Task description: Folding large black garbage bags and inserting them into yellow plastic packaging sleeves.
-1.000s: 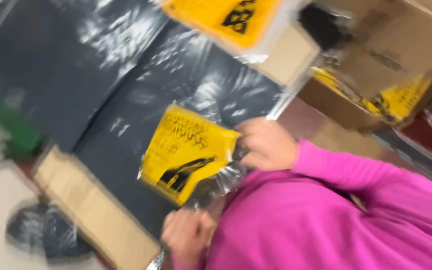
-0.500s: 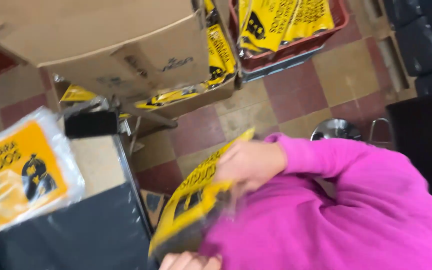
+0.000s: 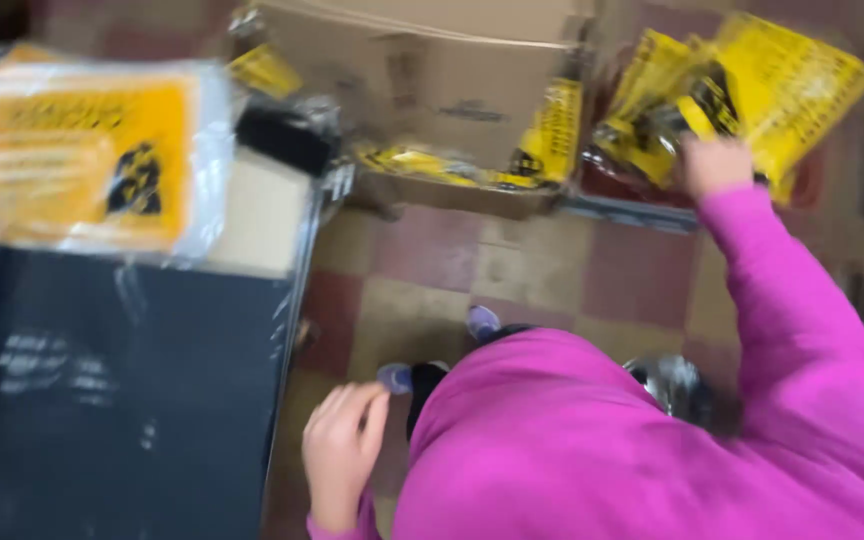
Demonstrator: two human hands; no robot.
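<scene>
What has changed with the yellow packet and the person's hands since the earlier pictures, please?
The right hand has carried the yellow packet away from the chest and reached out to the red bin of similar packets. The left hand has let go and hangs empty beside the black table. The packet on the table stays put.

Yellow-black packets (image 3: 752,90) top right; clear-wrapped one (image 3: 92,160) left (blurred).
</scene>
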